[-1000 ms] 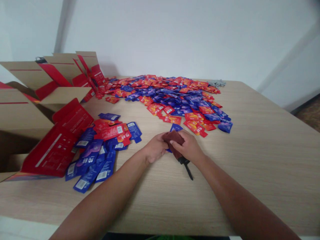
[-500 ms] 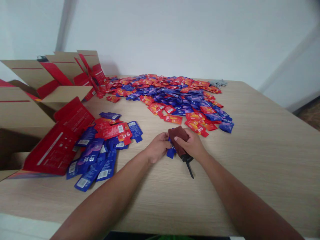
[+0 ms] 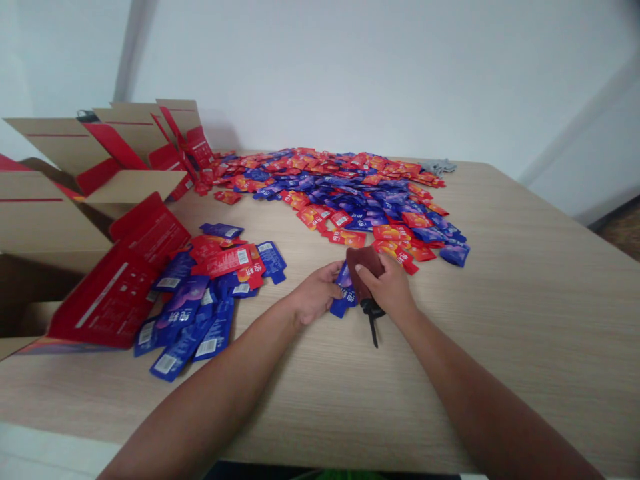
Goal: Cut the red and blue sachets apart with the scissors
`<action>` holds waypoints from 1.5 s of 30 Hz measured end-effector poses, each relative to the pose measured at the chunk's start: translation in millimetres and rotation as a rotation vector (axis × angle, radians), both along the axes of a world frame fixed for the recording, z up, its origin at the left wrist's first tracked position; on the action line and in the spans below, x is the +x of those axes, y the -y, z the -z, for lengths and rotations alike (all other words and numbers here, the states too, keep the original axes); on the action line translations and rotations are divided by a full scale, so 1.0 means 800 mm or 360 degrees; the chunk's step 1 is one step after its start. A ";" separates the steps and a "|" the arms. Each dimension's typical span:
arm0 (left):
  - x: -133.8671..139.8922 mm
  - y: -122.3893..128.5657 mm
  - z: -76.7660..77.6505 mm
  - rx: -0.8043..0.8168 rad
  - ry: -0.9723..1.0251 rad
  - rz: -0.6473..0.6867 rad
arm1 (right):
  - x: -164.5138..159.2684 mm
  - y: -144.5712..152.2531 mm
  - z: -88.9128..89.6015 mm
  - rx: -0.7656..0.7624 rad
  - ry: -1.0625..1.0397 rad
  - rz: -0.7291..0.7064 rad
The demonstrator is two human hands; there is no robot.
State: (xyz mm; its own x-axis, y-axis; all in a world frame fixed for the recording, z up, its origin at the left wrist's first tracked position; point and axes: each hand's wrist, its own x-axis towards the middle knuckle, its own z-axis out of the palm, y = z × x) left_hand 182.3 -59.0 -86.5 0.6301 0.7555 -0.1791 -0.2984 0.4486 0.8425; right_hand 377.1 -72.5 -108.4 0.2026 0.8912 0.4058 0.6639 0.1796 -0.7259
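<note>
My left hand (image 3: 320,294) pinches the left edge of a blue sachet (image 3: 343,303) with pale lettering, just over the table. My right hand (image 3: 393,283) is wrapped round a brown, slim item (image 3: 365,260) with a black end and a short black strap hanging toward me; it looks like a small folded umbrella. The brown item overlaps the right part of the blue sachet, and I cannot tell whether they touch. To the left of my left hand lies a loose pile of blue and red sachets (image 3: 183,313), several with barcodes facing up.
Open red cardboard boxes (image 3: 110,300) with tan insides stand along the left side. A wide heap of red and blue sachets (image 3: 340,187) spreads across the back of the wooden table (image 3: 525,300). Grey crumpled scraps (image 3: 438,167) lie behind its right end, near the wall.
The brown item and my right hand have shifted slightly right, and the strap now hangs more upright. More of the blue sachet's printed face shows beside my left hand.
</note>
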 end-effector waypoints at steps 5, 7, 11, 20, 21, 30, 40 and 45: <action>-0.001 -0.001 0.004 -0.0030 -0.0021 -0.0021 | 0.010 -0.008 0.006 -0.0032 -0.0099 0.0113; 0.000 0.000 0.006 -0.0042 -0.0031 -0.0049 | 0.009 -0.006 0.005 -0.0024 -0.0063 0.0063; 0.002 0.001 0.007 -0.0050 -0.0036 -0.0166 | 0.000 0.003 -0.004 -0.0018 0.0027 -0.0167; -0.002 -0.001 0.004 0.0004 -0.0019 -0.0141 | -0.010 0.018 -0.020 -0.0016 0.0148 -0.0645; -0.002 0.000 0.003 0.0003 -0.0031 -0.0147 | -0.011 0.017 -0.019 -0.0016 0.0153 -0.0614; 0.001 -0.001 0.001 -0.0001 -0.0016 -0.0069 | 0.002 0.000 -0.002 0.0014 0.0127 0.0033; -0.001 0.001 0.003 0.0055 0.0047 -0.0069 | -0.009 0.012 -0.014 0.0101 0.0109 -0.0275; -0.003 -0.001 0.008 0.0057 0.0055 -0.0071 | -0.017 0.021 -0.022 0.0177 0.0162 -0.0701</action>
